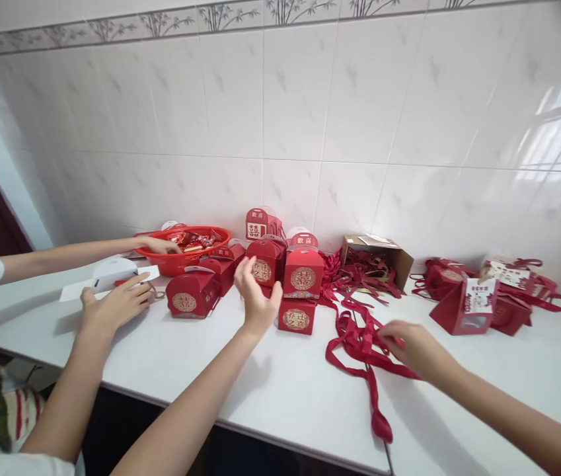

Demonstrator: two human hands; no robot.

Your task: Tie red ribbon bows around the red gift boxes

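My left hand is raised in front of the stacked red gift boxes, fingers apart and holding nothing; whether it touches a box is hard to tell. Over the table's right half, my right hand pinches a dark red ribbon. That ribbon belongs to a loose tangle lying between my hands, and one strand trails toward the front edge. Behind the tangle, a cardboard carton lies on its side with more ribbons spilling out. The boxes carry gold round emblems and stand in a small stack.
At left, a co-worker's hand reaches into a red plastic basket of wrapped sweets. The co-worker's other hand is on a white unfolded box. Ribboned red bags sit at right. A tiled wall backs the white table.
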